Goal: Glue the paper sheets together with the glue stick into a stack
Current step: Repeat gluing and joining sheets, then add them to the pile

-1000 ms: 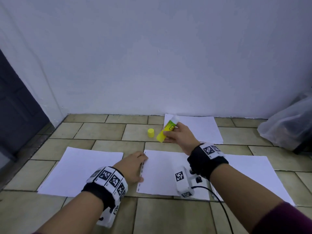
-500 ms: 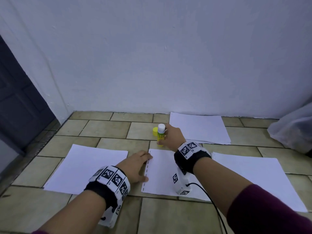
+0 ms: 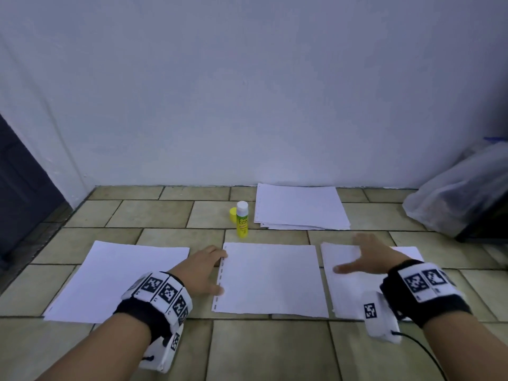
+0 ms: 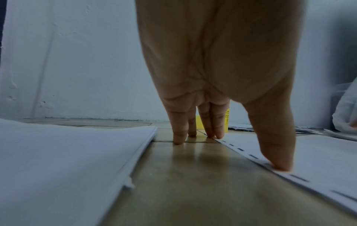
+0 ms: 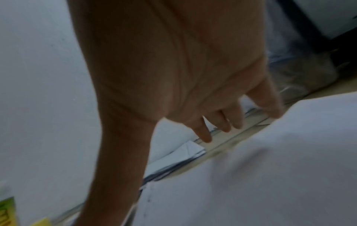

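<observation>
Head view, near to far: middle sheet (image 3: 270, 279) pinned at its punched left edge by flat left hand (image 3: 202, 270); right hand (image 3: 365, 258) spread, empty, over right sheet (image 3: 346, 287) — thin, limp, best pinched at a corner. Beyond, glue stick (image 3: 242, 220) stood upright, uncapped — long axis vertical.

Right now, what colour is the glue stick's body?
Bright yellow, with a white tip; the glue stick shows best in the head view.
</observation>
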A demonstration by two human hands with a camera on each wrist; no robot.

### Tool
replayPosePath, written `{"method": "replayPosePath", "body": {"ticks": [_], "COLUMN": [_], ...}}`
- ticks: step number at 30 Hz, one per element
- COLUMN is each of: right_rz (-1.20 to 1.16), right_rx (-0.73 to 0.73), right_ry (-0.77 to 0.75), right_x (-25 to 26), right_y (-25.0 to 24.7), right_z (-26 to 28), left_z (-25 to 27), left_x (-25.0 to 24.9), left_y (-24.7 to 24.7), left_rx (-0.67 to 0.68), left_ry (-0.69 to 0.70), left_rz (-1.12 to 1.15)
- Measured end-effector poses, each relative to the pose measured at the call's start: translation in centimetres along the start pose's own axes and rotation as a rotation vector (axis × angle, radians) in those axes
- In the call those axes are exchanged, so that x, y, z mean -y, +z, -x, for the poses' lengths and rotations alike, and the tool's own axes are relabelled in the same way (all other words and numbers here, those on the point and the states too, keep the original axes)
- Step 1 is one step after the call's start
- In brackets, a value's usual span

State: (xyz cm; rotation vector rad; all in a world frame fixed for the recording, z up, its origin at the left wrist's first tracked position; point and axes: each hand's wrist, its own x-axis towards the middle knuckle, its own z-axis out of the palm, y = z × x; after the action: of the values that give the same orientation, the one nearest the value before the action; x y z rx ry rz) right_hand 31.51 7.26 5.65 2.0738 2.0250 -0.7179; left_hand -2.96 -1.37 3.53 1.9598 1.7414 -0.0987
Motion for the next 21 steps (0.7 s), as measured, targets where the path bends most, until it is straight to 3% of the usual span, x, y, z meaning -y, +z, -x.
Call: {"method": "replayPosePath", "body": {"ticks": [3,11,14,18,21], "right_rz": [0.158,0.011,-0.080,-0.014,-0.051], "right_rx": [0.140,0.000,-0.003,-0.047,0.000], "right_ry": [0.081,-0.050,-0.067,-0.086,-0.071], "right_x": [-1.8,-2.9,-3.0,-3.1,-3.0], "right_y": [1.8,2.3,1.6,0.8,0.3], "right_z": [0.9,1.8,2.6,3.5,4.0], "left_z": [0.0,0.2,0.3,0.3,0.3], "left_x": [0.0,0.0,0.0,-0.1,-0.1], "left_y": [-0.1,0.2,0.2,0.3,0.4], "left_rx": [-0.001,-0.010,-0.012,-0.012,-0.018], "left_ry": [-0.005,-0.006,-0.003,0.008,0.013], "left_rz": [-0.004,0.026,0.028,0.022,0.025]}}
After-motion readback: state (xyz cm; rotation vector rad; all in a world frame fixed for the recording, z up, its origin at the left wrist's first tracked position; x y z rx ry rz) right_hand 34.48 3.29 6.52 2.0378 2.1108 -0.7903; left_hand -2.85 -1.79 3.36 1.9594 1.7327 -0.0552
